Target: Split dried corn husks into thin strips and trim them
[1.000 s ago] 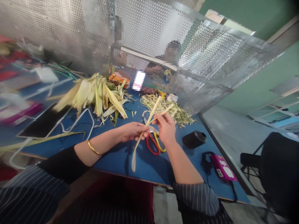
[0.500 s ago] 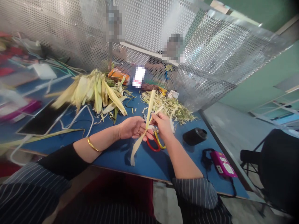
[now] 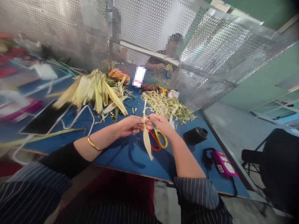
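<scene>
Between my hands is a pale yellow corn husk strip (image 3: pixel 147 140), pinched near its middle, where it looks gathered or knotted. Its wide end hangs down toward me and its narrow end points away. My left hand (image 3: pixel 132 125), with a gold bangle on the forearm, grips the strip from the left. My right hand (image 3: pixel 161 123) closes on it from the right, fingertips meeting the left ones. Scissors (image 3: pixel 164 141) with one red and one yellow handle loop lie beneath the right hand; their blades are mostly hidden.
A husk pile (image 3: pixel 93 90) lies left, shredded strips (image 3: pixel 170 107) at back right. A black cylinder (image 3: pixel 195 136) and magenta box (image 3: pixel 224 163) with a cable are right. A lit phone (image 3: pixel 139 76) stands before the perforated metal screen (image 3: pixel 144 28); people sit behind it. A dark tablet (image 3: pixel 45 119) lies left.
The husk strip has turned: its lower end swung right and its upper part now looks narrower and gathered. My left fingers went from open-palmed to pinching, and my hands came closer together.
</scene>
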